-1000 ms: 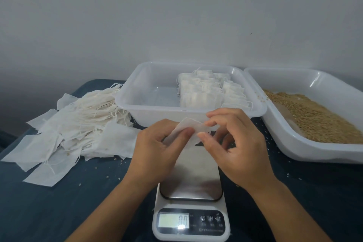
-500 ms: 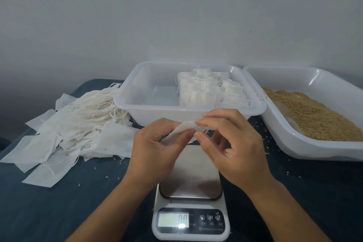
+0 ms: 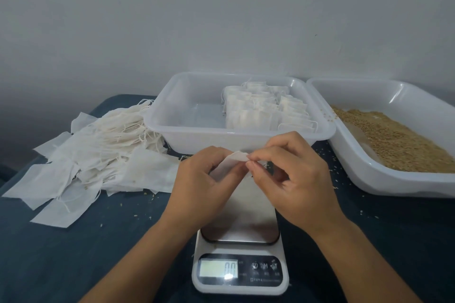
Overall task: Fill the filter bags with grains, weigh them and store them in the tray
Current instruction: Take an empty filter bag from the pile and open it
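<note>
At the far left of the dark blue bench [image 3: 61, 253] lies one loose heap of empty filter bags [image 3: 93, 152], too many and too overlapped to count, their strings tangled on top. Next comes a clear tray [image 3: 172, 128], one of two on the bench, with filled bags [image 3: 266, 110] packed in rows in its right half; their number I cannot make out. In front of it, both hands are raised over the single scale [image 3: 240, 253], which reads zero with its plate bare. The left hand [image 3: 199, 187] and the right hand [image 3: 295, 179] share one empty filter bag [image 3: 232, 161], each grip closed on it, thumb and fingertips pinching its upper edge. At the far right sits the second tray [image 3: 369, 167], holding the grains [image 3: 394, 140]. A few stray grains dot the bench.
</note>
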`<move>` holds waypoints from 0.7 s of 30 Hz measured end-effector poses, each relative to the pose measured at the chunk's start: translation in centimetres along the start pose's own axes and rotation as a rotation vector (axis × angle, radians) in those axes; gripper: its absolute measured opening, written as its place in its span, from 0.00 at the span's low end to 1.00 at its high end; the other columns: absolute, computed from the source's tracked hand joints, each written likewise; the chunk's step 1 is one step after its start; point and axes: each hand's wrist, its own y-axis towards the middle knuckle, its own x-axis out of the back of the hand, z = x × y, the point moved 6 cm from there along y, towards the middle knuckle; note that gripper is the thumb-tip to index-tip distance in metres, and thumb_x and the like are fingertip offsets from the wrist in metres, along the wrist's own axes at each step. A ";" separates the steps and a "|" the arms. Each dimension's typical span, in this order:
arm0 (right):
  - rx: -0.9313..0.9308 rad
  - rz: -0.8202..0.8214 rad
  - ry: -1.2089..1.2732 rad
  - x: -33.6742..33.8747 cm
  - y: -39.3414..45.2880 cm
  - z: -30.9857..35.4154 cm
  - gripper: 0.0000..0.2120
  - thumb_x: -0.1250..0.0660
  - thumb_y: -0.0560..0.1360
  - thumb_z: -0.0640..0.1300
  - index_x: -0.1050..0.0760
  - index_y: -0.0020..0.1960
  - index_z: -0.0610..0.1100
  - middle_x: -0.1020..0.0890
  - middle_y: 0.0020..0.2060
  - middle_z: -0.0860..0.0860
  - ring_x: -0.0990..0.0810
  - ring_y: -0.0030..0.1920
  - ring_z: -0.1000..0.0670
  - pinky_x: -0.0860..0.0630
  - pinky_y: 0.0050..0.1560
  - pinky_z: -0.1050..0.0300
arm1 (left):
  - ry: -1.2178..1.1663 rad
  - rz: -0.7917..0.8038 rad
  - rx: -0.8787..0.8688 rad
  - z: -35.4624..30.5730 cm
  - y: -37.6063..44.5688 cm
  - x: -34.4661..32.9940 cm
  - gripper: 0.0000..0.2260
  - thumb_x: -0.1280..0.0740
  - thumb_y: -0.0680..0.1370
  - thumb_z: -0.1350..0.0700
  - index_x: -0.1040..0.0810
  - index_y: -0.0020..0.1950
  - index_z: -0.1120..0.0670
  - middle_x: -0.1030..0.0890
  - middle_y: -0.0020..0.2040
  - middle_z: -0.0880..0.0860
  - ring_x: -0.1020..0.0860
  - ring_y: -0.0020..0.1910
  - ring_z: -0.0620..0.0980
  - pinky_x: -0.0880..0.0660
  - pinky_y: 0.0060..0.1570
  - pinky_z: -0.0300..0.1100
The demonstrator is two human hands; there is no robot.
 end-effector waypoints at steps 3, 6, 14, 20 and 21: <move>-0.038 0.068 0.019 -0.2 0.0 -0.3 0.01 0.25 0.77 0.40 0.15 0.48 0.43 0.20 0.44 0.53 0.27 0.34 0.63 0.32 0.39 0.72 | -0.006 0.044 0.026 0.3 -0.1 -0.3 0.10 0.31 0.77 0.40 0.15 0.48 0.44 0.16 0.41 0.43 0.17 0.44 0.46 0.23 0.43 0.42; -0.042 0.115 0.019 -0.4 0.1 -0.4 0.01 0.25 0.77 0.40 0.15 0.49 0.43 0.19 0.44 0.55 0.28 0.32 0.61 0.32 0.38 0.72 | -0.002 0.042 0.047 0.6 -0.1 -0.1 0.12 0.31 0.76 0.39 0.14 0.48 0.45 0.15 0.42 0.43 0.17 0.45 0.47 0.22 0.44 0.48; -0.163 0.221 0.089 -0.9 -0.3 -1.5 0.03 0.36 0.82 0.49 0.25 0.52 0.50 0.20 0.35 0.57 0.25 0.27 0.50 0.33 0.29 0.65 | 0.007 0.099 0.066 0.8 0.0 -0.1 0.05 0.27 0.75 0.41 0.18 0.47 0.41 0.18 0.41 0.41 0.20 0.39 0.42 0.29 0.37 0.31; -0.196 0.202 0.170 -0.3 -0.2 -1.5 0.02 0.36 0.84 0.44 0.26 0.53 0.48 0.18 0.35 0.56 0.16 0.32 0.58 0.22 0.33 0.65 | 0.021 0.218 0.067 0.5 0.0 -0.5 0.08 0.26 0.75 0.43 0.20 0.51 0.41 0.17 0.45 0.39 0.19 0.43 0.41 0.26 0.39 0.31; -0.203 0.187 0.192 -0.3 -0.1 -1.4 0.02 0.36 0.84 0.43 0.25 0.54 0.47 0.18 0.38 0.58 0.15 0.34 0.59 0.22 0.34 0.66 | 0.016 0.240 0.065 0.5 0.0 -0.5 0.08 0.25 0.75 0.44 0.20 0.52 0.41 0.17 0.45 0.38 0.19 0.43 0.40 0.27 0.39 0.30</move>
